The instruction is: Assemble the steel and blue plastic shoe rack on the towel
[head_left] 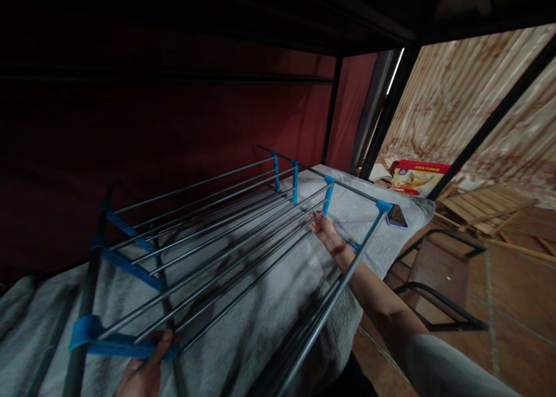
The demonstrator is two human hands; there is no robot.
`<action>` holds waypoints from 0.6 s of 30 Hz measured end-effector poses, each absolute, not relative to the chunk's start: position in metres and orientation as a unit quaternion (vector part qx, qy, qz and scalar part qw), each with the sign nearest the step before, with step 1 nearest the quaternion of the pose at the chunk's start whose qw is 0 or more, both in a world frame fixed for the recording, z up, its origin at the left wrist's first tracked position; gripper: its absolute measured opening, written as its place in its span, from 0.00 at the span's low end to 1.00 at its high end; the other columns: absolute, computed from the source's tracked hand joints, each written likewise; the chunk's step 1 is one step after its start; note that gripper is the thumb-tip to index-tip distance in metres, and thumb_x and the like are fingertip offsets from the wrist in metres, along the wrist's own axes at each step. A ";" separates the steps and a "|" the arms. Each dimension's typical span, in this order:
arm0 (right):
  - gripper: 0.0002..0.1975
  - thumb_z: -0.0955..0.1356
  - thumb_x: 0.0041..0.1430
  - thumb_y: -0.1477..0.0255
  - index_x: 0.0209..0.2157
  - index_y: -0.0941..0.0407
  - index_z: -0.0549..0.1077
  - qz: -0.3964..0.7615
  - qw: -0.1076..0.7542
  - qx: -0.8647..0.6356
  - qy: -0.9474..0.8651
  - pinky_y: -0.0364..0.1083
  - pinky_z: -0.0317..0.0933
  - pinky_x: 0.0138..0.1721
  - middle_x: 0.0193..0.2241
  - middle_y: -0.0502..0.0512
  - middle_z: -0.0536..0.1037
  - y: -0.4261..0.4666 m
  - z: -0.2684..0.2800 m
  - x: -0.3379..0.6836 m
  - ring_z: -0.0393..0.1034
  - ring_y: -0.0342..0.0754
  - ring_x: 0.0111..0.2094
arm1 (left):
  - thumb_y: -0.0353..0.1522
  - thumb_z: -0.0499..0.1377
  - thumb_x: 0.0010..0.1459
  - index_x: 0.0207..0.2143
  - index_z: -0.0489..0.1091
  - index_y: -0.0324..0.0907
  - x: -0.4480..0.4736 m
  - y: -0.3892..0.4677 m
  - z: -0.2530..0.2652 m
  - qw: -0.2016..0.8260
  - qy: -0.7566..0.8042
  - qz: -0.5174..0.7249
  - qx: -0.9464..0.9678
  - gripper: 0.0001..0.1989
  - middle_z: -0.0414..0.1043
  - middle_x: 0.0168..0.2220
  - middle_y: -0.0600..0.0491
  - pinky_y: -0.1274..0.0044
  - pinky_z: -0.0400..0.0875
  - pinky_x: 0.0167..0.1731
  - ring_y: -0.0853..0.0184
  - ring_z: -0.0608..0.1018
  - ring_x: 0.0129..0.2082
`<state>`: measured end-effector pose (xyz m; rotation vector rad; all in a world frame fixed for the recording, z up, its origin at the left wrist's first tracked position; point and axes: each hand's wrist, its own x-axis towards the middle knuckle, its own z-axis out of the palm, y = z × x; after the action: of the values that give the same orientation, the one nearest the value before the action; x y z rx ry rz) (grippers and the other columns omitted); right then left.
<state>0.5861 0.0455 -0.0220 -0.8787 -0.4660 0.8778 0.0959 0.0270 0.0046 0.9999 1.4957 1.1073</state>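
A metal rack (226, 252) of grey tubes with blue plastic brackets lies across a bed with a grey blanket (278, 310). At the lower left, my left hand (145, 368) grips a blue bracket (117, 348), with the thumb on top and the fingers mostly hidden beneath. Farther off, my right hand (322, 226) reaches in under the outer tube, its fingers curled around a thin rod end close to another blue bracket (329, 194). The exact contact of the right fingertips is hard to make out.
A phone (397, 216) lies on the blanket by the rack's far corner. Dark bed posts (391, 107) and an upper bunk frame the space. On the tiled floor to the right stand a chair (443, 275) and wooden slats (486, 209); a red and yellow box (417, 177) sits behind.
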 end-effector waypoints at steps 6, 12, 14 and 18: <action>0.13 0.75 0.50 0.67 0.33 0.54 0.69 0.402 0.789 -0.429 -0.176 0.41 0.72 0.36 0.35 0.54 0.78 0.047 -0.025 0.599 0.74 0.43 0.34 | 0.52 0.74 0.24 0.21 0.75 0.51 0.090 0.029 0.001 0.505 0.604 0.447 0.425 0.22 0.74 0.26 0.56 0.67 0.72 0.43 0.56 0.76 0.39; 0.18 0.78 0.45 0.66 0.34 0.52 0.68 0.366 0.813 -0.411 -0.188 0.41 0.73 0.42 0.40 0.53 0.78 0.042 -0.029 0.593 0.74 0.43 0.42 | 0.55 0.74 0.24 0.24 0.75 0.45 0.080 0.034 -0.013 0.510 0.604 0.438 0.428 0.30 0.74 0.28 0.55 0.72 0.70 0.44 0.60 0.74 0.40; 0.21 0.78 0.44 0.65 0.36 0.50 0.66 0.351 0.825 -0.405 -0.182 0.41 0.73 0.42 0.42 0.51 0.77 0.042 -0.031 0.588 0.74 0.43 0.44 | 0.55 0.75 0.25 0.25 0.75 0.45 0.078 0.035 -0.018 0.511 0.600 0.444 0.425 0.29 0.74 0.28 0.56 0.74 0.69 0.44 0.61 0.74 0.40; 0.28 0.79 0.43 0.64 0.41 0.48 0.63 0.317 0.851 -0.381 -0.176 0.47 0.75 0.41 0.42 0.49 0.78 0.041 -0.035 0.582 0.74 0.46 0.47 | 0.54 0.74 0.30 0.27 0.74 0.43 0.071 0.038 -0.031 0.518 0.589 0.447 0.430 0.29 0.75 0.30 0.57 0.76 0.69 0.47 0.63 0.75 0.42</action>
<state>0.5818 0.0413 -0.0345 -0.8022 -0.3699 0.6670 0.0711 0.0381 -0.0313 1.0312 1.4143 1.0735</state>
